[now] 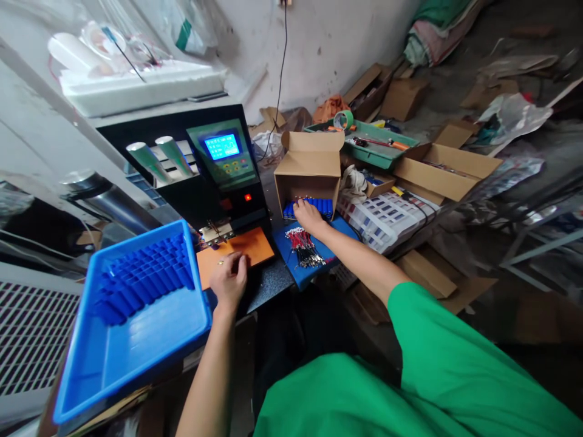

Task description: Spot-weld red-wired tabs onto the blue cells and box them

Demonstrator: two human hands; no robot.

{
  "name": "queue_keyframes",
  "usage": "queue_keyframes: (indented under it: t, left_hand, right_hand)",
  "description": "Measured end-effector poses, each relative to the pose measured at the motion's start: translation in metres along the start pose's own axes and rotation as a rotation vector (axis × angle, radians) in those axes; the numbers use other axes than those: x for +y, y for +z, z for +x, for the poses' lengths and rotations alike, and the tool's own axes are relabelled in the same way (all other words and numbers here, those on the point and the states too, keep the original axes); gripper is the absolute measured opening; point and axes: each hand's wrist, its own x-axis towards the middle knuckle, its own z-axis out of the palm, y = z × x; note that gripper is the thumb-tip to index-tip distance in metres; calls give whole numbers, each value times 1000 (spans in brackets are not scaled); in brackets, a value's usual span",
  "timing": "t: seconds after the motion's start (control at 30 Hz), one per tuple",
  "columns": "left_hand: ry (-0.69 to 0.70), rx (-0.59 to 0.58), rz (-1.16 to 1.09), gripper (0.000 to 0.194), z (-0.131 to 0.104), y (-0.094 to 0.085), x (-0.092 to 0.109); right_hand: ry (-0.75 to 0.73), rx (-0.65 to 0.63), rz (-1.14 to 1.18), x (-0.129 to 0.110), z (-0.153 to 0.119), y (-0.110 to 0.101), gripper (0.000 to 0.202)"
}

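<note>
My left hand (pixel 229 279) rests by the orange board (pixel 259 244) below the spot welder's head (pixel 216 233). Its fingers are curled closed, and what they hold, if anything, is hidden. Reaching forward, my right hand (pixel 308 215) is at the open front of a cardboard box (pixel 308 162). Its fingers are bent down onto blue battery cells (pixel 324 206) lying in a row there; the fingertips are partly hidden and appear closed on one cell. Just below that hand, a bundle of red and black wires (pixel 304 247) with white ends lies on a blue surface (pixel 344 229).
A blue plastic bin (pixel 150 358) with many blue cells (pixel 146 279) stands at left. Behind the board is the black welding machine (pixel 182 200) with its lit screen (pixel 221 147). To the right are a green tool tray (pixel 378 152), an open carton (pixel 446 170) and a white plastic basket (pixel 382 218).
</note>
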Motion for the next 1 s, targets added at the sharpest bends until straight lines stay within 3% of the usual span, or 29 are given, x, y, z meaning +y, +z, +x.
queue_keyframes:
  t: [0.23,0.47,0.63,0.8,1.0]
  left_hand:
    - [50,-41,-30,24,0,-4,0]
    - [29,-51,-36,26,-1,-2,0]
    - [5,-63,-33,26,-2,-1,1]
    - [-26,-83,-34,25,-3,0,1]
    - [-24,-84,-34,25,-3,-2,3]
  right_hand:
    - [35,-140,-72,0,17,-2,46]
    - [53,-166,-37,9,14,-10,41]
    - [55,-19,156,5,-6,-9,34]
    - [54,-137,412,-2,-17,5,17]
    - [46,-117,459,-2,-21,17,12]
